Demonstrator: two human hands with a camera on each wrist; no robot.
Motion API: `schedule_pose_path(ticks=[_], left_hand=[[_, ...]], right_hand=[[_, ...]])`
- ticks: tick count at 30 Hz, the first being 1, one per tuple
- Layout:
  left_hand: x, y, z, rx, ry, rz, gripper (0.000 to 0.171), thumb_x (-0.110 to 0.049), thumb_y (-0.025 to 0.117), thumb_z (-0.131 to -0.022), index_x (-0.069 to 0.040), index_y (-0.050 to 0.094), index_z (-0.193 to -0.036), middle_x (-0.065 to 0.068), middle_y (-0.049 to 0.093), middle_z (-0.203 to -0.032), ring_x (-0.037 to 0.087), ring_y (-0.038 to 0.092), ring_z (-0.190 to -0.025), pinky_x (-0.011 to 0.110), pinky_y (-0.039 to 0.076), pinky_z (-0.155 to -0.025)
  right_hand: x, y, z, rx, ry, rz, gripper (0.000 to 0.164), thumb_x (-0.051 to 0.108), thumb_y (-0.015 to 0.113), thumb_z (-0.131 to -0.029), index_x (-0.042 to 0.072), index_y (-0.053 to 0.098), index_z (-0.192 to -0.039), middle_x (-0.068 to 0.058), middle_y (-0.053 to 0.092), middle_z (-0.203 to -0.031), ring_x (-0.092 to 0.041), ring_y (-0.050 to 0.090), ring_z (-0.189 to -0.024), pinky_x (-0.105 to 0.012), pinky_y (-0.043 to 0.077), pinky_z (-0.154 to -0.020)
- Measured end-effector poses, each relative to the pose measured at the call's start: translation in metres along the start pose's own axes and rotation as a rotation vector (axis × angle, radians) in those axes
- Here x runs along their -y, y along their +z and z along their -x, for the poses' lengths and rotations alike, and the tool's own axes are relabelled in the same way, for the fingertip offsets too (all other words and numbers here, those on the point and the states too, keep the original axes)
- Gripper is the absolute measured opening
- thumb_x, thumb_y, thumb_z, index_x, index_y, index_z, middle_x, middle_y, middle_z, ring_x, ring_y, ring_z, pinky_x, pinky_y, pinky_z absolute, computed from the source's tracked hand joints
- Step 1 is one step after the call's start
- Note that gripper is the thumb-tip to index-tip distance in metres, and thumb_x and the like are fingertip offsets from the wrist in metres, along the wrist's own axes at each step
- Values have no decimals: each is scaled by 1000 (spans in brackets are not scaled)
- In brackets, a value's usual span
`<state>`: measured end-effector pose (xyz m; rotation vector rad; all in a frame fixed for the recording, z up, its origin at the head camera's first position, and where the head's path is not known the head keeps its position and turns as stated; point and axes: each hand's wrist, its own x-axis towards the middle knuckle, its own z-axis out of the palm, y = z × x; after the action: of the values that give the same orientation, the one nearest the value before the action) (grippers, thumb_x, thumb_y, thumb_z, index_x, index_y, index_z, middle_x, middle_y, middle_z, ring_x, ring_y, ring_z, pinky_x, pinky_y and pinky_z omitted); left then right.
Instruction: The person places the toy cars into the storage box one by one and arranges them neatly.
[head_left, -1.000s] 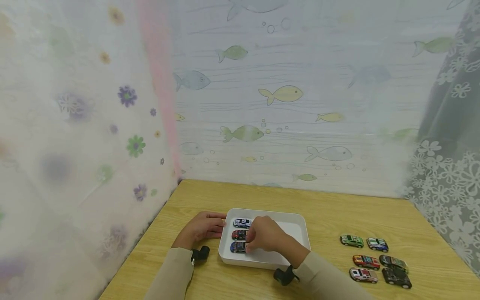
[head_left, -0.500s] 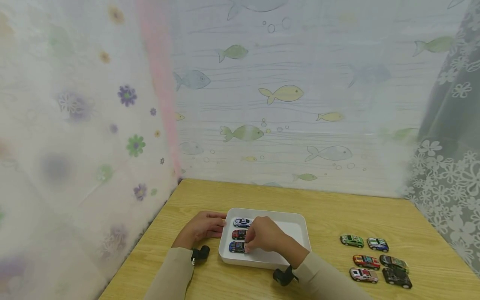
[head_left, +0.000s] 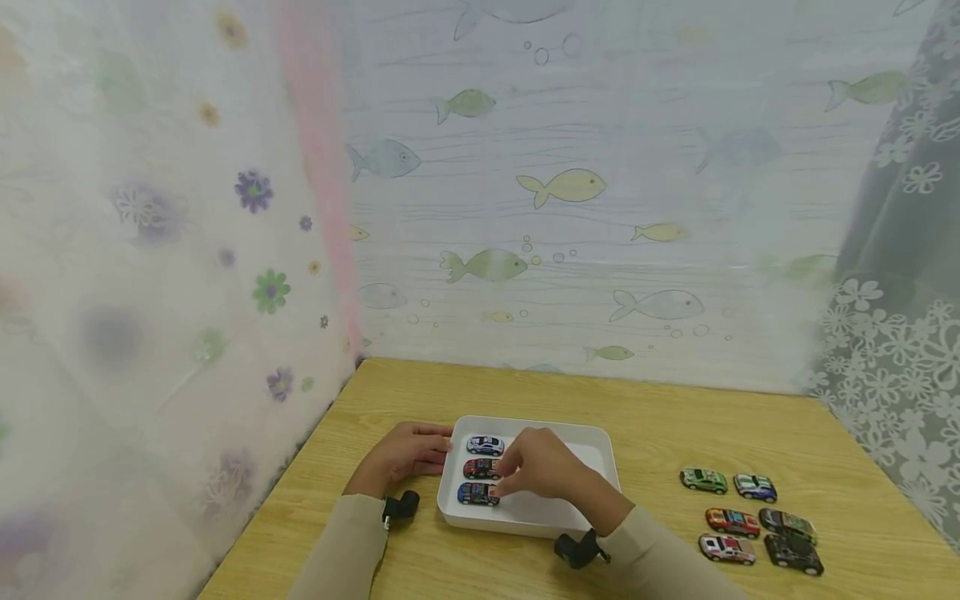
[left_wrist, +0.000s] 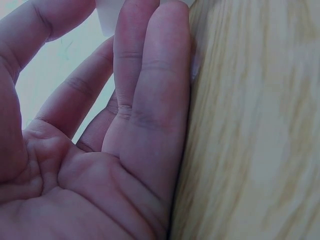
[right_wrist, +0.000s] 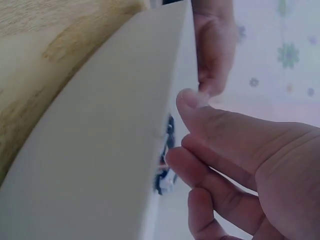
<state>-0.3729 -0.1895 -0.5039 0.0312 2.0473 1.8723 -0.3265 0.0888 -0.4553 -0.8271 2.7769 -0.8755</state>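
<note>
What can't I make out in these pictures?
Head view: floor of the white rectangular tray, partly behind the right hand.
Head view: lettering on the blue-black toy car, too small.
Right wrist view: which toy cars show, blurred behind the tray.
Left wrist view: left hand, cut off below.

Wood-grain tabletop (head_left: pixel 652 421), backed by a pale fish-print sheet (head_left: pixel 570 125) with bubbles and wavy lines; left, a white flower-print sheet (head_left: pixel 180 275); between these sheets, a pink vertical band (head_left: pixel 318 150); right, a grey panel (head_left: pixel 892 242) bearing white blossoms.
</note>
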Motion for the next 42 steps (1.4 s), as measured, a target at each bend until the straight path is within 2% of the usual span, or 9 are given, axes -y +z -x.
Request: schedule_pose_path(ticks=[14,19,25,30,36,42], left_hand=[[0,1,-3,-11,-1,-7,48,-14,77,-91,-2,66,-136,9,78,-105,18,75,-84,36,65,-79],[0,2,-3,-6,-5,-7,48,-14,77,-91,-2,66,-137,9,78,-106,18,74,-85,36,65,-79],[1,2,-2,-9,-4,-18,50,-16,78,-91,-3,66,-137,9,77,-107,18,74,-85,36,65,-79],[2,1,-2,-12,-4,-26,51,-17,79,-90,-3,66,-137,9,77,-106,18,74,-84,35,65,-78],[2,1,-3,-11,-6,-16,50,-16,80,-90,-3,67,-136,10,77,-106,18,74,-83,36,65,-78],[3,0,-2,-18,-1,-27,51,-17,80,-89,-3,67,-136,10,77,-106,18,74,-84,36,65,-78]], right_hand=[[-19,-34,32,-102,17,-20,21,32,89,-82,20,83,-98,15,73,-87,-9,62,-83,-28,53,-68],[-29,-50,47,-141,9,-6,18,32,88,-83,26,81,-98,12,75,-92,-15,64,-91,-29,54,-75],[-46,-72,65,-220,-15,-3,18,33,87,-84,26,80,-100,8,77,-99,-17,66,-92,-27,55,-75],[-57,-90,80,-247,48,5,24,38,84,-86,24,80,-106,8,76,-105,-18,65,-97,-32,56,-76],[-70,-111,100,-296,147,11,31,43,82,-87,23,80,-110,6,76,-109,-25,66,-106,-42,58,-81],[-85,-127,117,-310,224,1,35,46,80,-89,23,79,-115,0,76,-113,-26,66,-107,-42,58,-81]])
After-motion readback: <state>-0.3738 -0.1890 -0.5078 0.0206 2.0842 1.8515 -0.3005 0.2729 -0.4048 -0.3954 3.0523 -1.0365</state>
